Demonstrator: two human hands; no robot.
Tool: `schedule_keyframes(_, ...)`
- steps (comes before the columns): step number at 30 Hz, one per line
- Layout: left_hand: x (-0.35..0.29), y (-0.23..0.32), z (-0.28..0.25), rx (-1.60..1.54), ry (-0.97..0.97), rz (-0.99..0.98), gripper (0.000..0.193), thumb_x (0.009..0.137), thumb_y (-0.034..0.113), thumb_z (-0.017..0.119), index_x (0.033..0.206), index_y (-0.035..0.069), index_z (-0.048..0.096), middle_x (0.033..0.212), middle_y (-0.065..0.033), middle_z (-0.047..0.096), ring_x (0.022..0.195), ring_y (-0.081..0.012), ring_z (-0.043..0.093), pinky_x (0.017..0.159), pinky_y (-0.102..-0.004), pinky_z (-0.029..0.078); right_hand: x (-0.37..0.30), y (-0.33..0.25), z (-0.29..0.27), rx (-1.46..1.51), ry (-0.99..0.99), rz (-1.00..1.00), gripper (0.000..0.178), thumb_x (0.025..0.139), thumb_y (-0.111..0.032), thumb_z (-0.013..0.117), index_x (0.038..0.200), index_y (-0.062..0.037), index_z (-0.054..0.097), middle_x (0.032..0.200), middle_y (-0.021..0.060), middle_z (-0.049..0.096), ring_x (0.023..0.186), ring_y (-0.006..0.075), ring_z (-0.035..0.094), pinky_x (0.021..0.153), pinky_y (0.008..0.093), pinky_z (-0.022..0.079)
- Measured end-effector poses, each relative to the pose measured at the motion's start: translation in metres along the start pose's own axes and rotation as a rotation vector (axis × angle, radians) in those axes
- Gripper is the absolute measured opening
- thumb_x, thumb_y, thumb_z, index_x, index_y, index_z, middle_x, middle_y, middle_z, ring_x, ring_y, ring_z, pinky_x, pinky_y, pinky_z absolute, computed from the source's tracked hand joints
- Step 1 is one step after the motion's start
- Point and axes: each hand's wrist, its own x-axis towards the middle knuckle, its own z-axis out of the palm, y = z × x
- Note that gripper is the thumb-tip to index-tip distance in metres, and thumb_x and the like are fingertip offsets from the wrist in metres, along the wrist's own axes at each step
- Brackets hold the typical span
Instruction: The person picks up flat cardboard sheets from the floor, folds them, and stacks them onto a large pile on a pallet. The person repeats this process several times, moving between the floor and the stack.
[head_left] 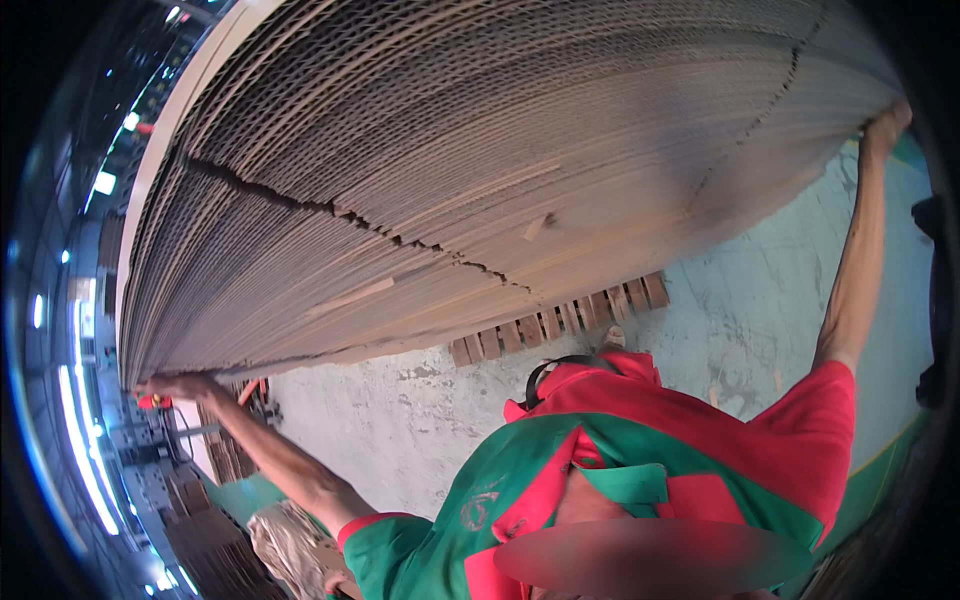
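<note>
A tall stack of brown corrugated cardboard sheets (450, 150) fills the upper view, its fluted edges facing me. Dark jagged gaps run down through the layers at the left and at the right. My arms are spread wide to both sides of it. At the stack's lower left corner, my left hand (182, 388) is closed on the edge. Far to the right, my right hand (888, 125) grips the opposite edge, its fingertips partly hidden behind the cardboard. Small loose strips stick out from the stack's face.
Wooden pallet slats (560, 322) show below the stack on the worn grey floor (400, 420). More brown stacked sheets (205, 535) stand at the lower left, near crumpled beige cloth (295, 545). Orange-red equipment (258, 392) is beside my left forearm. Bright lights line the far left.
</note>
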Motion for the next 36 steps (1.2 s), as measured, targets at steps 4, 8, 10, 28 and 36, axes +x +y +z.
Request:
schedule_keyframes(4,-0.042,0.019,-0.062,0.697,-0.393,0.128,0.070,0.105,0.043,0.033,0.154,-0.003,0.013,0.158,-0.0219,0.017,0.145,-0.0338,0.023,0.121,-0.0442,0.018,-0.083,0.005,0.003,0.018,-0.082,0.108,0.047,0.102,-0.020,0.039,0.139,0.0076,0.045,0.147,0.0239,0.042,0.139,0.0349,0.035,0.117,0.0437,0.023)
schedule_keyframes(8,-0.076,0.049,-0.130,1.330,-0.759,0.426,0.067,0.106,0.038,0.034,0.155,-0.002,0.012,0.162,-0.0185,0.015,0.148,-0.0313,0.020,0.122,-0.0417,0.016,-0.147,-0.040,0.002,0.160,-0.077,0.399,0.050,0.104,-0.027,0.039,0.139,0.0088,0.042,0.143,0.0254,0.043,0.130,0.0343,0.043,0.113,0.0443,0.031)
schedule_keyframes(10,-0.080,0.071,-0.162,1.480,-0.757,0.425,0.067,0.106,0.035,0.035,0.155,-0.003,0.011,0.163,-0.0173,0.013,0.149,-0.0298,0.017,0.122,-0.0404,0.014,-0.154,-0.066,-0.006,0.009,-0.109,0.548,0.054,0.104,-0.032,0.035,0.135,0.0108,0.045,0.139,0.0285,0.048,0.125,0.0375,0.050,0.107,0.0463,0.040)
schedule_keyframes(28,-0.103,0.069,-0.246,3.801,1.283,2.226,0.072,0.103,0.040,0.040,0.156,0.000,0.013,0.164,-0.0220,0.007,0.152,-0.0337,0.006,0.122,-0.0409,0.007,-0.570,-0.138,-0.130,-0.085,-1.497,0.745,0.080,0.097,-0.054,0.050,0.150,0.0014,0.028,0.146,0.0272,0.036,0.123,0.0415,0.049,0.101,0.0546,0.043)
schedule_keyframes(36,-0.443,0.003,-0.529,2.384,2.868,0.542,0.074,0.091,0.054,0.060,0.137,-0.002,0.050,0.139,-0.0286,0.050,0.129,-0.0422,0.048,0.108,-0.0486,0.038,-0.575,-0.320,-0.226,0.478,-2.655,0.801,0.072,0.095,-0.049,0.059,0.150,-0.0088,0.036,0.138,0.0158,0.053,0.114,0.0374,0.058,0.096,0.0519,0.046)
